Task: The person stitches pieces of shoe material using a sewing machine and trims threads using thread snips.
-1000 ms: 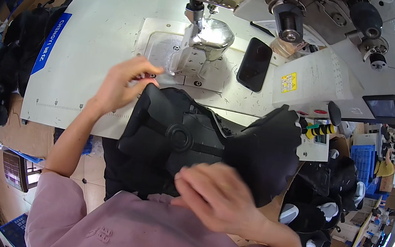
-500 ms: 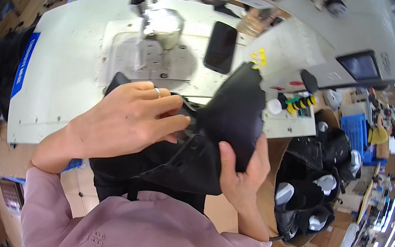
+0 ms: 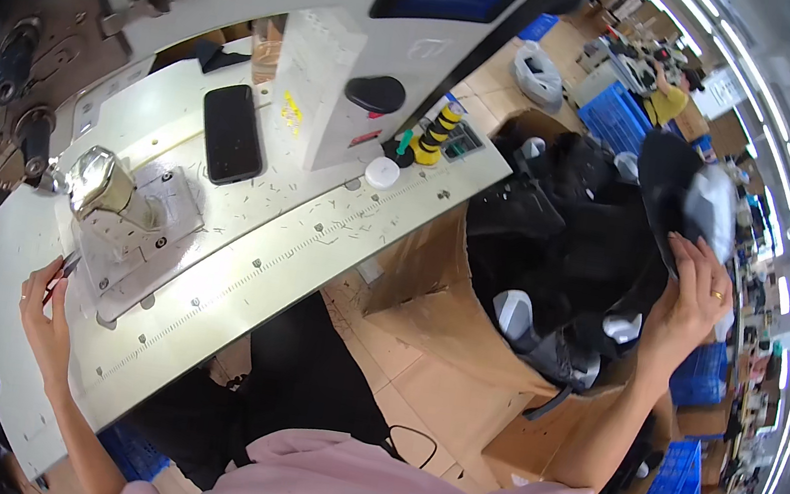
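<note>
The right hand (image 3: 696, 299) reaches out to the far right and grasps a black shoe upper (image 3: 684, 202) by its edge, holding it over a cardboard box (image 3: 428, 297) heaped with more dark pieces (image 3: 569, 231). The upper looks light and floppy — soft fabric with a paler lining showing — so it would likely sag if pinched at one corner; a hold along the stiffer rim or heel part seems the safer place. The left hand (image 3: 46, 319) rests at the near left edge of the white sewing table (image 3: 296, 233), fingers closed around a small thin tool (image 3: 67, 267) — its kind is too small to tell. A black phone (image 3: 233, 133) lies flat on the table beside the machine's metal head (image 3: 101, 185). The pile in the box blurs together, and the fisheye rim bends the right side, so the upper's far end is hard to make out.
</note>
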`<state>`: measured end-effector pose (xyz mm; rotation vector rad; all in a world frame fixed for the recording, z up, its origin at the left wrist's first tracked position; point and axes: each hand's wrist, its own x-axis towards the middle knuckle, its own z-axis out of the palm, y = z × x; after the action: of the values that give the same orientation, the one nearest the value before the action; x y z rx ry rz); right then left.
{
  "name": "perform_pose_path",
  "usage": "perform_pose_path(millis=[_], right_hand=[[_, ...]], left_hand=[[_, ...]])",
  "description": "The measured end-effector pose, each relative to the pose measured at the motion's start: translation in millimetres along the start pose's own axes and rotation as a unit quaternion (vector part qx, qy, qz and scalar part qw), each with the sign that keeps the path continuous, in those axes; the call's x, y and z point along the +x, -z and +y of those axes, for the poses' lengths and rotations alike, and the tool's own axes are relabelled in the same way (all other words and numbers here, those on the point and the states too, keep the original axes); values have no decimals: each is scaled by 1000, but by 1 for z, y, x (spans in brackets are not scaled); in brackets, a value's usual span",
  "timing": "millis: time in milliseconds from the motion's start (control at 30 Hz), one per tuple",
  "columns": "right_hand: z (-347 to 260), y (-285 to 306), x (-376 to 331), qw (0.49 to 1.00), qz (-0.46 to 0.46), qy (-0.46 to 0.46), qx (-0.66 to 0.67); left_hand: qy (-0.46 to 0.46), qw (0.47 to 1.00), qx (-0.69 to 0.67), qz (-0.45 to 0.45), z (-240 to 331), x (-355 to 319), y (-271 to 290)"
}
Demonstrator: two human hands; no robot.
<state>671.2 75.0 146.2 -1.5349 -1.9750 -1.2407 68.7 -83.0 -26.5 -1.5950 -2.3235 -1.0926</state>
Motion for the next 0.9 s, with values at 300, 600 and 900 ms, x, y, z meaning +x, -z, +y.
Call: perform_pose_path(millis=[300,600,900], right_hand=[[5,-352,-163,910,-414,9,-1],[-212,-303,-82,814,-537,170,140],[-272,-139,-14,733,-610,222,203]], left_hand=[[200,952,231,-39,-78,-74,22],[275,930,196,146,-127,-130,108],[248,844,229,416,-349,-61,210]])
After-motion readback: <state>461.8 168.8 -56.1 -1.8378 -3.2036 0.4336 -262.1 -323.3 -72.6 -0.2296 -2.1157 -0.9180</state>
